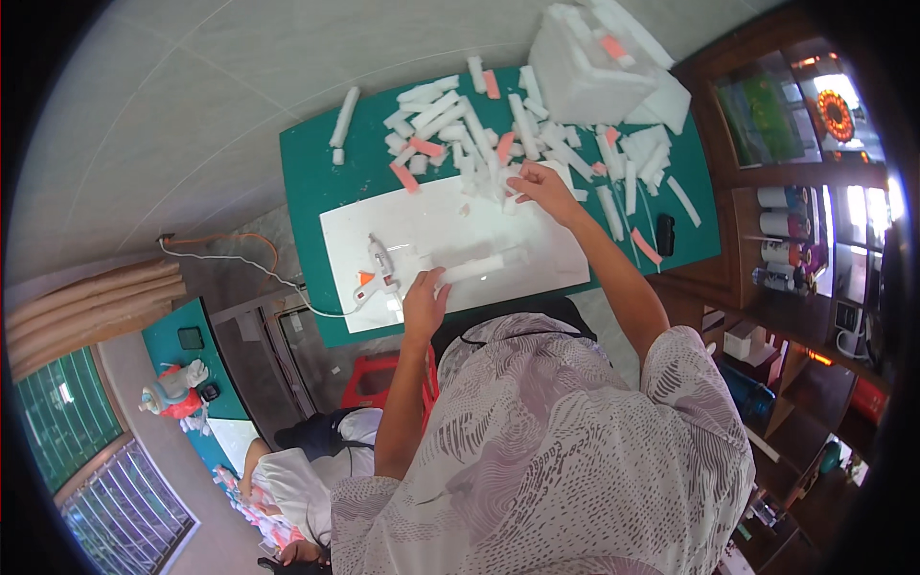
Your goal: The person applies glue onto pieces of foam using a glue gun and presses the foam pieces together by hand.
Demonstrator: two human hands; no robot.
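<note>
On the white board lies a long white foam strip. My left hand is at its left end, thumb and fingers closed on it. My right hand is farther off, by the near edge of the foam pile, with its fingers pinched on a small white foam piece that they partly cover. A white hot glue gun with an orange part lies on the board, left of and beyond my left hand.
White foam pieces and pink strips cover the far side of the green table. A foam box stands at the far right, a black object nearer. The glue gun's cord runs left. Another person sits at lower left.
</note>
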